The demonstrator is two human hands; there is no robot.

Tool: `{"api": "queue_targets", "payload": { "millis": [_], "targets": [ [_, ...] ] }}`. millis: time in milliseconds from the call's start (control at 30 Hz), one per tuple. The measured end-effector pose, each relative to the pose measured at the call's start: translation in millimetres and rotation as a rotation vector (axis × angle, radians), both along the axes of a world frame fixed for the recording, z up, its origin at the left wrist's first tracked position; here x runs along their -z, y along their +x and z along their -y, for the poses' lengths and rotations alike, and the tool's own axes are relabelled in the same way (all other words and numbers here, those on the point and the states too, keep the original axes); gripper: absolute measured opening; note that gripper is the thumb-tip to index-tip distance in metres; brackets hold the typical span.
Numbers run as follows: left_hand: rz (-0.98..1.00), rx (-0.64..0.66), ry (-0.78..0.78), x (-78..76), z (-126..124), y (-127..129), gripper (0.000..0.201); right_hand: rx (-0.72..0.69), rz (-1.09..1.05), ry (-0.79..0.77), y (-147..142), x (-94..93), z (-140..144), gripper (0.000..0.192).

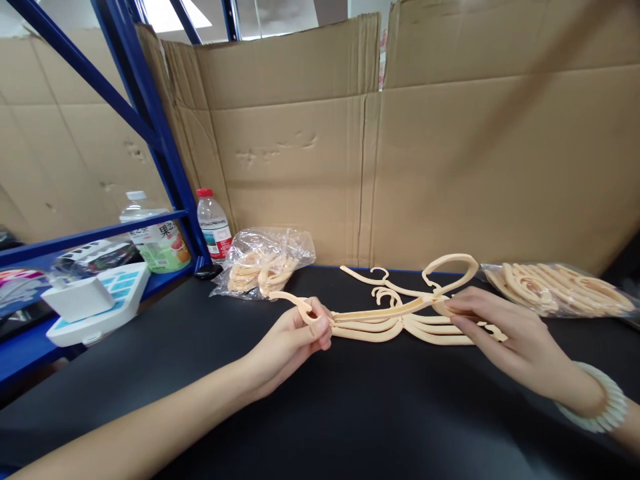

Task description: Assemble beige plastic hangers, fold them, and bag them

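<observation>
Your left hand [297, 331] pinches one end of a peach-coloured hanger [380, 313], the thumb laid over it and the fingers curled beneath, with a curved end jutting out past your knuckles. Your right hand [515, 333] reaches in from the other side, its thumb and fingertips closing on the piece near the base of a large open loop [453, 258]; the fingers hide exactly where they grip. You wear a pale beaded bracelet [600, 403] on that wrist.

The hanger spans the gap between your hands, in front of you and roughly level. Just below and behind it, a pile of similar hangers [367, 338] lies on the black table [350, 413], hooks pointing away from you; whether your piece touches them, you cannot tell from here.

Farther out, a clear bag of hanger parts [265, 270] sits beyond your left hand, and a second clear bag [560, 290] lies beyond your right. Near the first bag stands a red-capped bottle [213, 230], then a white-capped bottle [160, 243] beside the blue metal frame [155, 120]. Brown cardboard [300, 153] walls off the back.
</observation>
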State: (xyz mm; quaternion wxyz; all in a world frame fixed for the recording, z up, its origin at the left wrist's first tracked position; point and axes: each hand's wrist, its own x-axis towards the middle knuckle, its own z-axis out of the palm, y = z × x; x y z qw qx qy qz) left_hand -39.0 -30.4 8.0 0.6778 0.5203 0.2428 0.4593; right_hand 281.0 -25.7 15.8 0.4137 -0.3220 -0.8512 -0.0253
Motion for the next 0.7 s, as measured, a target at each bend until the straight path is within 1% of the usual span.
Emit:
{"api": "queue_targets", "payload": {
  "millis": [300,500,700],
  "targets": [
    [0.085,0.12,-0.162,-10.0,7.1,3.3,0.017,-0.001,0.023,0.09,-1.5,-3.1,0.9,0.018],
    [0.103,0.096,-0.235,-12.3,9.2,5.7,0.016,0.017,0.015,0.123,-1.3,-2.4,1.7,0.02],
    [0.127,0.088,-0.238,-8.5,9.6,4.2,0.013,0.048,0.024,0.18,0.3,0.3,3.2,0.023]
  ]
}}
